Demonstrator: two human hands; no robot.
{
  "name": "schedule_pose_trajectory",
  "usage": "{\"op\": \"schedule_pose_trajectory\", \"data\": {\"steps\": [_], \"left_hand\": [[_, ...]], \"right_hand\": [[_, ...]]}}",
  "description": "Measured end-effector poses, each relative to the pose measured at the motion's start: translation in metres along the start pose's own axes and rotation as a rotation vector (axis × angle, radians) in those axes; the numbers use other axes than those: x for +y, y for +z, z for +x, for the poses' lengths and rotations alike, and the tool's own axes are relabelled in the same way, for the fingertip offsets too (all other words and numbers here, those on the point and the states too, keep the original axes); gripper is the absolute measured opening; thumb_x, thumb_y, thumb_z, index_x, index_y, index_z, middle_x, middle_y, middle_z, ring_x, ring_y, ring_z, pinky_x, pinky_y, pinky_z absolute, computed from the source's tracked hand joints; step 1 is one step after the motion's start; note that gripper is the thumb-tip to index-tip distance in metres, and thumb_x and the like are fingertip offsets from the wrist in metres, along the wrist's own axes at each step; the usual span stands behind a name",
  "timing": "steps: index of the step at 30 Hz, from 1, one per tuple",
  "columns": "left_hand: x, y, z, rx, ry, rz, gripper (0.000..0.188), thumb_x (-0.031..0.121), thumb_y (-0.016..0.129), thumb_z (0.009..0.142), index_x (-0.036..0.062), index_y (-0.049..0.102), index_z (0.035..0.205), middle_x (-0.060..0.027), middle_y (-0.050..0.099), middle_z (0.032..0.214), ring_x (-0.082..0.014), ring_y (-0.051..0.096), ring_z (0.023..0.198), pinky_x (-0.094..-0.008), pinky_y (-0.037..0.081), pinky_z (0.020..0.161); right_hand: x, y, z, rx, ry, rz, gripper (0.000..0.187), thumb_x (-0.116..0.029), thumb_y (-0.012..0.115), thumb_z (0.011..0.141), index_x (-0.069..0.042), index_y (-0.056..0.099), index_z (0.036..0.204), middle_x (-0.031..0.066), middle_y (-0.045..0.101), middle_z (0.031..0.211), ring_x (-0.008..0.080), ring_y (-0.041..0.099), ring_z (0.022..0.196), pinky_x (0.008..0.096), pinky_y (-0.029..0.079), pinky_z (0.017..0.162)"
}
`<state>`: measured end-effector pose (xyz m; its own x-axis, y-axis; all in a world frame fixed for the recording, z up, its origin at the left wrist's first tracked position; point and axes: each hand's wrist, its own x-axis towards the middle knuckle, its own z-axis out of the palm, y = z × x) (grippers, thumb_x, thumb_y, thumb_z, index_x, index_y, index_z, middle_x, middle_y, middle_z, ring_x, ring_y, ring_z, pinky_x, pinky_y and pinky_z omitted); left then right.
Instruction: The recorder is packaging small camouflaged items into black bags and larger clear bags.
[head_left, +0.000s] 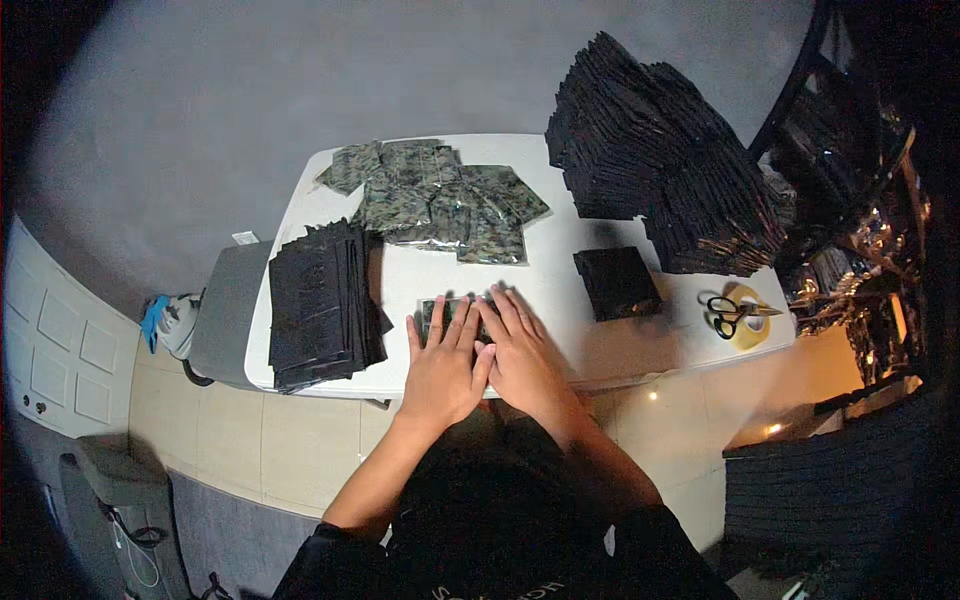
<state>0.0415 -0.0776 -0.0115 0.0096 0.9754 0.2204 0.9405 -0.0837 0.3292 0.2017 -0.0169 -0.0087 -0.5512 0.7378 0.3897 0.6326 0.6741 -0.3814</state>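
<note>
Both my hands lie flat side by side at the near edge of a white table (540,290), thumbs touching. Under them is a small camouflage packet (427,312) in clear plastic, mostly hidden. My left hand (447,365) rests on its left part with fingers stretched. My right hand (518,355) covers its right part, fingers extended and slightly apart. Left of my hands stands a stack of black folded cloth pieces (320,305). Beyond them lies a loose pile of camouflage packets (430,195). A smaller black folded piece (617,283) is to the right.
A tall, leaning mass of black folded pieces (660,150) fills the table's far right. Scissors (735,312) lie over a roll of yellowish tape (752,335) near the right corner. A grey chair (230,320) stands against the left side; a dark stack (820,490) sits at the lower right.
</note>
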Motion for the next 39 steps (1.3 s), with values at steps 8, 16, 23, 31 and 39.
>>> {"op": "schedule_pose_trajectory", "data": {"steps": [8, 16, 23, 31, 39], "left_hand": [[-0.012, 0.008, -0.002, 0.019, 0.012, 0.104, 0.081, 0.06, 0.046, 0.111, 0.0047, 0.043, 0.171, -0.0171, 0.038, 0.179, -0.0458, 0.027, 0.167, -0.0793, 0.009, 0.129], [-0.013, 0.01, -0.003, 0.001, -0.013, 0.098, 0.085, 0.063, 0.048, 0.11, 0.0056, 0.041, 0.172, -0.0187, 0.037, 0.179, -0.0463, 0.029, 0.166, -0.083, 0.01, 0.126], [-0.013, 0.006, -0.004, -0.021, -0.058, 0.071, 0.084, 0.062, 0.047, 0.11, 0.005, 0.04, 0.172, -0.0204, 0.035, 0.18, -0.044, 0.027, 0.168, -0.0788, 0.011, 0.129], [-0.021, -0.014, -0.03, 0.017, -0.051, 0.027, 0.078, 0.052, 0.058, 0.11, -0.007, 0.052, 0.16, -0.0281, 0.048, 0.17, -0.0465, 0.042, 0.16, -0.0493, 0.035, 0.132], [-0.035, -0.092, -0.079, 0.454, -0.09, -0.145, 0.023, 0.01, 0.081, 0.093, 0.0014, 0.079, 0.114, -0.0172, 0.075, 0.106, -0.0396, 0.066, 0.101, -0.0482, 0.054, 0.092]], "right_hand": [[0.005, 0.022, -0.003, -0.114, -0.05, -0.104, 0.068, -0.04, 0.054, 0.114, -0.001, 0.044, 0.168, 0.0221, 0.036, 0.179, 0.0394, 0.03, 0.167, 0.0589, 0.022, 0.135], [0.006, 0.016, -0.003, -0.168, -0.059, -0.12, 0.07, -0.044, 0.052, 0.114, -0.001, 0.044, 0.168, 0.0216, 0.036, 0.178, 0.0387, 0.03, 0.168, 0.0583, 0.021, 0.135], [0.014, 0.013, -0.003, -0.263, -0.083, -0.129, 0.074, -0.046, 0.049, 0.114, 0.001, 0.038, 0.17, 0.0218, 0.03, 0.181, 0.0381, 0.023, 0.17, 0.0584, 0.019, 0.137], [0.011, 0.016, -0.017, -0.205, -0.023, -0.105, 0.076, -0.046, 0.056, 0.112, 0.003, 0.041, 0.168, 0.0247, 0.033, 0.179, 0.0406, 0.027, 0.168, 0.0528, 0.021, 0.137], [-0.028, 0.023, -0.026, -0.148, -0.115, -0.035, 0.056, -0.036, 0.06, 0.112, -0.014, 0.055, 0.163, 0.0256, 0.039, 0.175, 0.0436, 0.034, 0.164, 0.0639, 0.024, 0.133]]}}
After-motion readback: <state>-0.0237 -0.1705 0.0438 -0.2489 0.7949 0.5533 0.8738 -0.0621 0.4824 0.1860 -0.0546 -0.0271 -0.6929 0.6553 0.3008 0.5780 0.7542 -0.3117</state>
